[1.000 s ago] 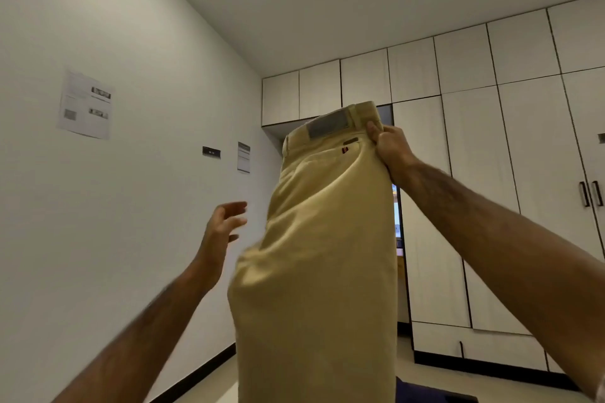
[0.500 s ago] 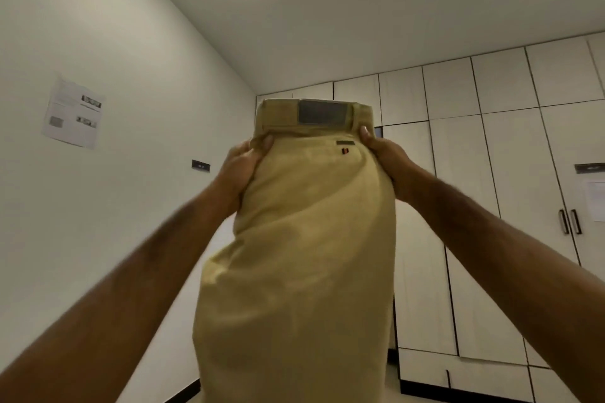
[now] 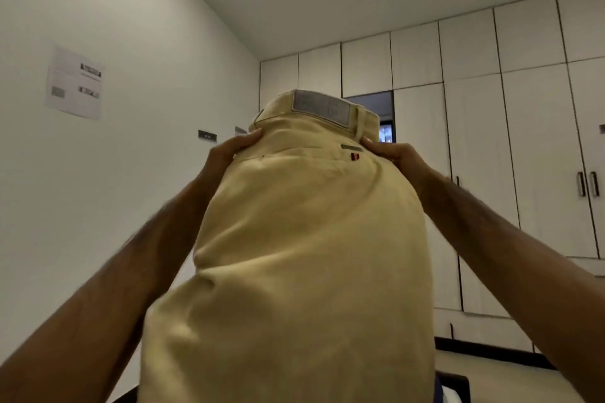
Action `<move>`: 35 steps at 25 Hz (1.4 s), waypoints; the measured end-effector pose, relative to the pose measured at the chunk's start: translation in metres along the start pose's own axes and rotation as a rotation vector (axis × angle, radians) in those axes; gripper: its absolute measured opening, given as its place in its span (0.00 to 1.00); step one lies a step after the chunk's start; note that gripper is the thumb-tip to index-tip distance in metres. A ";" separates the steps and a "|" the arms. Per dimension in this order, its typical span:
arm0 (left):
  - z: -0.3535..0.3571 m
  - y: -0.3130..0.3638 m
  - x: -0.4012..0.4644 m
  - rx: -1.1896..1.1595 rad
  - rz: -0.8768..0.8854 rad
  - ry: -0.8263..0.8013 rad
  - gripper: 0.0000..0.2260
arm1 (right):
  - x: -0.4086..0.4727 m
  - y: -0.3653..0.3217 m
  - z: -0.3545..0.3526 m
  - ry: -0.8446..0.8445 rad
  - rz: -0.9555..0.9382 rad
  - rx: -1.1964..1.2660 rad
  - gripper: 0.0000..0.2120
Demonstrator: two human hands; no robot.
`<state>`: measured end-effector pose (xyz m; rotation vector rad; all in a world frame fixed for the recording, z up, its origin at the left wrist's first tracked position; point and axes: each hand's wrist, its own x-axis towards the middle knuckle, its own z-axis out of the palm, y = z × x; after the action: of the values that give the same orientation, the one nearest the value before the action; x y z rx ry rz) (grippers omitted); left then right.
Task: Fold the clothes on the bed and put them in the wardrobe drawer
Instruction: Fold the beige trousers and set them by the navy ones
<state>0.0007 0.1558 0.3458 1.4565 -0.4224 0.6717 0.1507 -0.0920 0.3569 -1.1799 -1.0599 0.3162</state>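
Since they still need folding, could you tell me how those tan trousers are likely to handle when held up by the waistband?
The tan trousers look floppy: they hang and bulge below the waistband. Probably a sturdy, medium-weight cloth, as the folds are broad. The left hand and right hand each need a grip on a side, so one hand alone would likely let them sag.

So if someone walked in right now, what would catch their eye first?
The pale yellow cotton trousers held up in the middle, filling the view, with a grey patch on the waistband. The left hand and right hand grip the waist at either side. Behind on the right stands a wall of white wardrobe doors.
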 end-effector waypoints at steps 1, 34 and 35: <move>-0.004 -0.018 -0.001 0.022 -0.040 0.022 0.23 | 0.003 0.021 -0.001 0.038 0.038 -0.013 0.15; -0.158 -0.623 -0.188 0.866 -1.070 0.222 0.53 | -0.130 0.663 -0.075 0.308 1.000 -0.132 0.28; -0.150 -0.610 -0.188 0.897 -1.063 0.205 0.48 | -0.136 0.656 -0.067 0.282 1.002 -0.131 0.25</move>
<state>0.2344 0.2839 -0.2535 2.1041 0.9060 0.0907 0.3352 0.0379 -0.2778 -1.7570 -0.1736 0.8297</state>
